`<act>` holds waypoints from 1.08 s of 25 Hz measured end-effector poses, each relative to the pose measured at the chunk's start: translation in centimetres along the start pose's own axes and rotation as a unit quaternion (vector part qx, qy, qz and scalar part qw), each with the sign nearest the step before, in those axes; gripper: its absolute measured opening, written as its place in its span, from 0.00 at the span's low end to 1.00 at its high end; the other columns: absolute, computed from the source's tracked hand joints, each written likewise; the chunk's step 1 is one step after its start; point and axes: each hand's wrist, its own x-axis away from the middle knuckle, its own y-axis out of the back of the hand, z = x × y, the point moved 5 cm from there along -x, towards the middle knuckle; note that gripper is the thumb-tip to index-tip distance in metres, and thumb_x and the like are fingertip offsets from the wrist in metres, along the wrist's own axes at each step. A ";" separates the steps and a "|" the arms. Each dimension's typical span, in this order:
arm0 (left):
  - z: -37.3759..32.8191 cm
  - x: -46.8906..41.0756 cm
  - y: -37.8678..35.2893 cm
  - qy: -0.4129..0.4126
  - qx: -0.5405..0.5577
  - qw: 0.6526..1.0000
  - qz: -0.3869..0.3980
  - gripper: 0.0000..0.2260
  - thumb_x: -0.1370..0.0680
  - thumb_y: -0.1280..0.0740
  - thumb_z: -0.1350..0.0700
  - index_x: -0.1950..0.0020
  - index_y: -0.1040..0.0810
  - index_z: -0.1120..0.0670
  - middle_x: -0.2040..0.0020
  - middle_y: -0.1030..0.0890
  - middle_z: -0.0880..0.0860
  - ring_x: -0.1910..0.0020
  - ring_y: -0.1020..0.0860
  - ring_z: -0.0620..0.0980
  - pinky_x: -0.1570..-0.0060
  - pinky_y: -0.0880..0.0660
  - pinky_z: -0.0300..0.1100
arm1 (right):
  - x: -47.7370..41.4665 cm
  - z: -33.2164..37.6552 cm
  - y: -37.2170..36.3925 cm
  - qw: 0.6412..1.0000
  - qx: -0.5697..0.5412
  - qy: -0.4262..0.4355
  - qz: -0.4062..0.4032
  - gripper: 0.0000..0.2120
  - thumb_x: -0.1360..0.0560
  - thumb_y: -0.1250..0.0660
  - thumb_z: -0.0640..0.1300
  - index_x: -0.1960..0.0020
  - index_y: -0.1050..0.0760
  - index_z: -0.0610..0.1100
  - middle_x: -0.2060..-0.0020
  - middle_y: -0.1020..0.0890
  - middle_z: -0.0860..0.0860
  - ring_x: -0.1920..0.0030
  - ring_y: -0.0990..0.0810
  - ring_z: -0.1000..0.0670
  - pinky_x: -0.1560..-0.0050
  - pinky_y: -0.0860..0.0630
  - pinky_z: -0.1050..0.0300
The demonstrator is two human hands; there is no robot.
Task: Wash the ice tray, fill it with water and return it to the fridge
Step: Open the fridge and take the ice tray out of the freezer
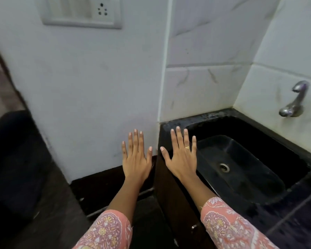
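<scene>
My left hand and my right hand are held out flat, backs up, fingers spread, holding nothing. The right hand wears a gold ring and hovers over the left rim of a black sink. The left hand is in front of the white wall, left of the sink. A steel tap juts from the tiled wall at the right, above the sink; no water runs. The sink basin holds nothing, and its drain shows. No ice tray or fridge is in view.
A white switch and socket plate is on the wall at upper left. A dark cabinet front stands below the sink. A dark blurred bulk fills the left side. Dark floor lies below.
</scene>
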 end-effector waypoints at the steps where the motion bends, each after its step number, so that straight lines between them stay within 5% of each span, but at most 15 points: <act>1: 1.0 0.8 0.3 0.020 -0.008 1.000 0.003 0.32 0.25 0.73 0.38 0.25 0.62 0.52 0.24 0.63 0.51 0.25 0.64 0.50 0.31 0.74 0.45 | 0.2 0.9 -0.4 1.000 -0.008 0.014 0.003 0.34 0.24 0.53 0.62 0.25 0.43 0.43 0.25 0.41 0.45 0.25 0.45 0.43 0.28 0.59 0.45; 5: 4.1 4.6 1.6 0.097 -0.044 0.994 0.015 0.33 0.28 0.76 0.37 0.26 0.66 0.51 0.25 0.67 0.49 0.27 0.68 0.49 0.33 0.77 0.43 | 1.8 4.1 -1.3 0.996 -0.048 0.077 0.021 0.34 0.24 0.53 0.63 0.25 0.44 0.43 0.26 0.40 0.45 0.25 0.45 0.43 0.28 0.58 0.43; 11: 6.4 11.4 4.7 0.187 -0.111 0.976 -0.033 0.31 0.23 0.68 0.39 0.24 0.55 0.54 0.23 0.56 0.52 0.25 0.58 0.51 0.30 0.72 0.44 | 6.1 8.7 -1.4 0.977 -0.102 0.180 0.055 0.34 0.24 0.54 0.64 0.25 0.44 0.44 0.25 0.40 0.45 0.25 0.46 0.43 0.28 0.61 0.45; 22: 10.3 23.7 10.9 0.345 -0.190 0.916 -0.077 0.28 0.20 0.60 0.42 0.24 0.47 0.57 0.24 0.45 0.56 0.24 0.57 0.48 0.28 0.65 0.45 | 15.0 17.5 1.4 0.923 -0.223 0.304 0.077 0.33 0.25 0.51 0.62 0.27 0.39 0.44 0.27 0.36 0.45 0.27 0.41 0.43 0.28 0.59 0.46; 27: 12.0 29.6 14.1 0.415 -0.213 0.879 -0.094 0.30 0.22 0.65 0.39 0.24 0.53 0.54 0.23 0.53 0.52 0.24 0.57 0.49 0.30 0.71 0.42 | 19.1 22.2 3.1 0.884 -0.266 0.374 0.086 0.33 0.25 0.51 0.62 0.27 0.40 0.43 0.27 0.37 0.44 0.27 0.41 0.43 0.29 0.60 0.46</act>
